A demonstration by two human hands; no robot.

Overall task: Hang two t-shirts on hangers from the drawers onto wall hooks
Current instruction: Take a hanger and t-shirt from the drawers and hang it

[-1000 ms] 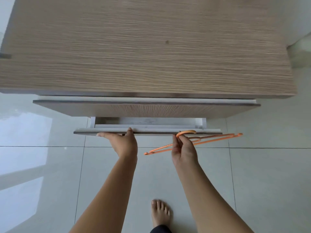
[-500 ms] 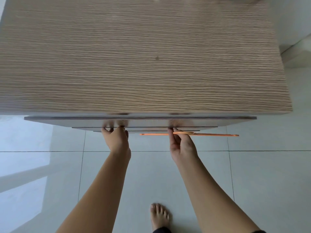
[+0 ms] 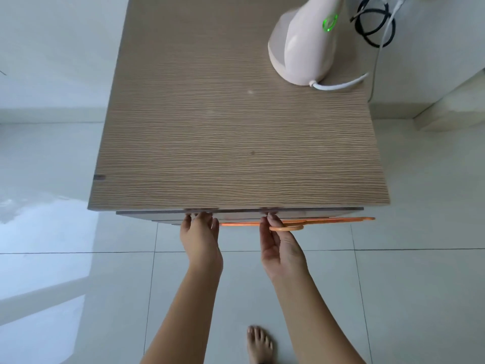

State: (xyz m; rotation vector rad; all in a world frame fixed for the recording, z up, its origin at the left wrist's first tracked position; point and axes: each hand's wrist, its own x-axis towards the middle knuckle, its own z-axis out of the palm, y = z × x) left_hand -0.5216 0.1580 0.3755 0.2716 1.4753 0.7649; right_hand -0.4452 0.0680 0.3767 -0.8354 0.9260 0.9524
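1. Foreground: a bare foot (image 3: 258, 342) is planted on the pale tiled floor (image 3: 78, 258), and two bare forearms reach forward and down to a low chest.
2. The left hand (image 3: 200, 240) carries nothing. Its fingers (image 3: 203, 219) are extended and close together, tips set against the drawer fronts (image 3: 241, 212) just under the overhanging top.
3. The right hand (image 3: 282, 248) is clamped on the orange hanger (image 3: 328, 220), with the hook looped over the fingers. The hanger's bar lies level along the drawer fronts and pokes out to the right. That hand's forefinger also touches the wood.
4. We judge this to be the fetching step: one hanger is in hand and both hands are working a drawer. The fronts show only as thin stepped edges, so we cannot tell whether a drawer is ajar.
5. No t-shirt and no wall hook are in view, so the task looks barely begun. We expect the next move to call for a shirt from a drawer, with the free left hand doing the pulling and the hanger held clear of the gap.
6. Beyond lies the wood-grain chest top (image 3: 236, 143). At its far right corner stands a pink appliance (image 3: 301, 43) with a green light and a white cord (image 3: 341, 84), and a black cable (image 3: 375, 24) is coiled behind it.
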